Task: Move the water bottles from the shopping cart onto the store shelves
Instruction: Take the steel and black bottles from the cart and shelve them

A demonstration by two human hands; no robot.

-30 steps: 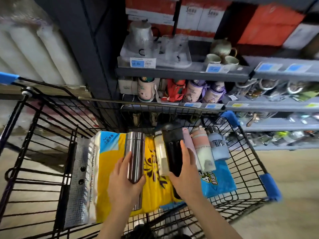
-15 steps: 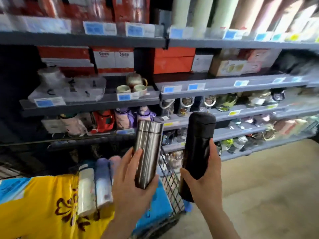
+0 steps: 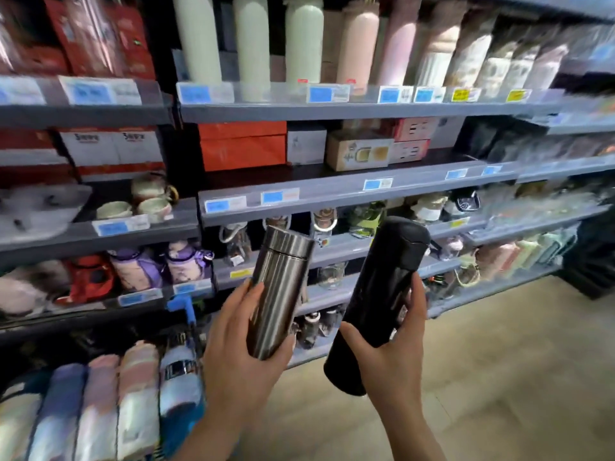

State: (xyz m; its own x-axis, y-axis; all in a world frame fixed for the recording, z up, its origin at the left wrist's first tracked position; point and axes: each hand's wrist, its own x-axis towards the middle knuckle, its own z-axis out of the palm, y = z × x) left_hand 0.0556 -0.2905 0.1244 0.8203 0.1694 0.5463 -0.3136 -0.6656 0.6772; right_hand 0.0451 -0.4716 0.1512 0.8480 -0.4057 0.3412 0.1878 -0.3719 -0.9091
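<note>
before the store shelves, my left hand grips the steel bottle round its lower half, its long axis nearly upright, cap end leaning slightly right. my right hand grips the black bottle near its middle, tilted more (cap up and to the right, base hanging below my palm). more bottles lie in the cart, lower left.

Price tags blurred past reading; right-hand shelf goods smeared; bottles in the cart cut by lower-left edge, cart itself mostly out of frame; silver bottle base hidden in left hand; both forearms cropped at bottom.
</note>
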